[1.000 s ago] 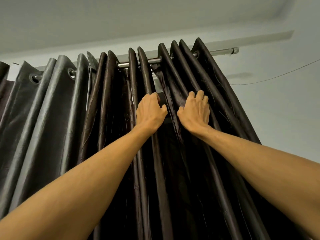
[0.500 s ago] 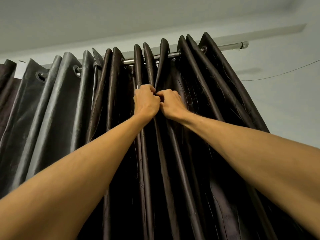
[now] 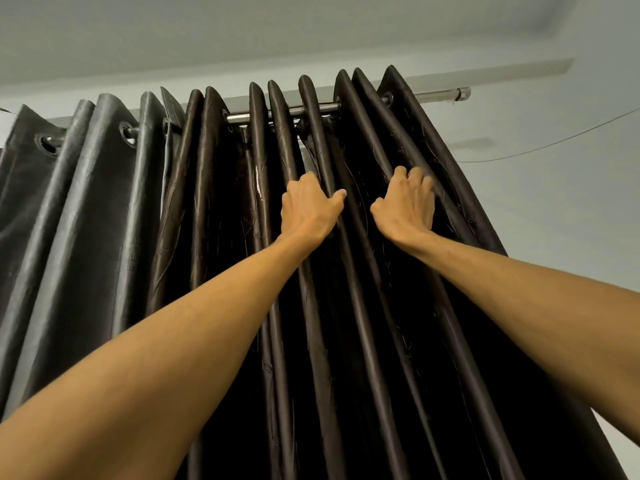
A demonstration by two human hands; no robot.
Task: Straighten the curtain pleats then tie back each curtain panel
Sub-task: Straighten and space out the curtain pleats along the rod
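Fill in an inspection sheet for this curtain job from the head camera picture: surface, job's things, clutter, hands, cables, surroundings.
Surface: nothing seen; no table or floor in view.
Job's things: dark brown curtain panel hangs in close pleats from a metal rod by eyelets; grey curtain panel hangs beside it on the left; no tie-back seen.
Clutter: nothing seen.
Hands: left hand grips a pleat below the rod, thumb out; right hand curls its fingers over a nearby pleat, apart from the left.
Cables: thin wire runs across the wall on the right.
Surroundings: pale ceiling and wall.
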